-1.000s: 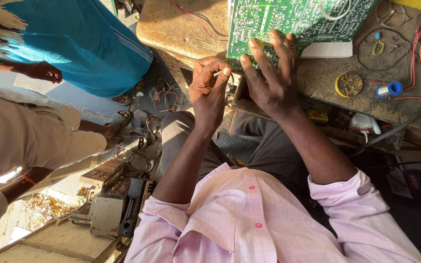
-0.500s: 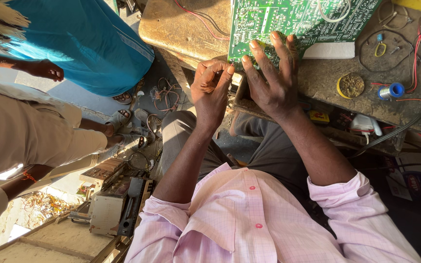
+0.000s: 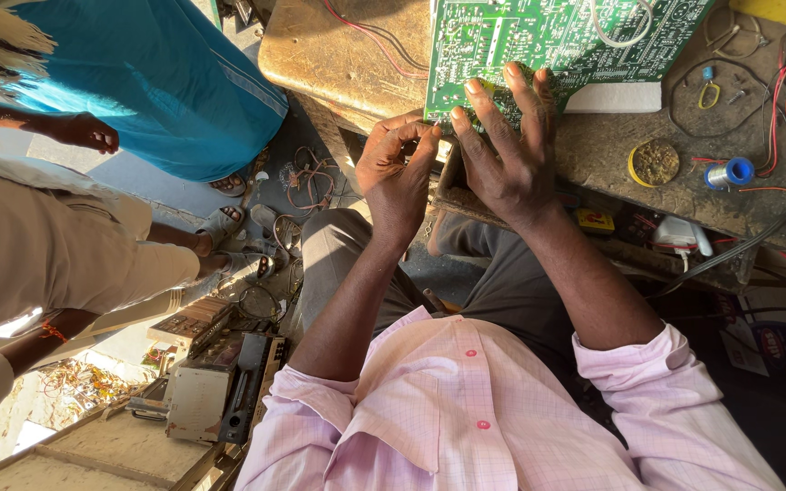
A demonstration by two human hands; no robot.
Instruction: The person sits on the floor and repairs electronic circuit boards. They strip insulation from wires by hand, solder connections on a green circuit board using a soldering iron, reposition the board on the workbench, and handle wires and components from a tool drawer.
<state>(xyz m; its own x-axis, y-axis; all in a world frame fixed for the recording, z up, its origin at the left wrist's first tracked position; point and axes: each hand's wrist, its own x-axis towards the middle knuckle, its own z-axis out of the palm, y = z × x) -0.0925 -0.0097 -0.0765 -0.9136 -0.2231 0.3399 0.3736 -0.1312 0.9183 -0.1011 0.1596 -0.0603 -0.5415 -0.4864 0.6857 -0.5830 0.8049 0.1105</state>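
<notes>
A worn wooden workbench (image 3: 347,55) carries a green circuit board (image 3: 557,41), a white foam block (image 3: 613,96), a round yellow tin (image 3: 654,163) and a blue spool (image 3: 737,172) among loose wires. The right hand (image 3: 502,155) lies flat on the board's near edge, its 4 fingers spread wide over it. The left hand (image 3: 398,168) sits just beside the board's corner, fingertips pinched narrow; whether they hold anything I cannot tell.

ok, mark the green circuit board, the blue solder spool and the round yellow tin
green circuit board (image 3: 557,36), head view, bare face
blue solder spool (image 3: 739,172), head view, blue flange
round yellow tin (image 3: 654,163), head view, brown contents
</notes>
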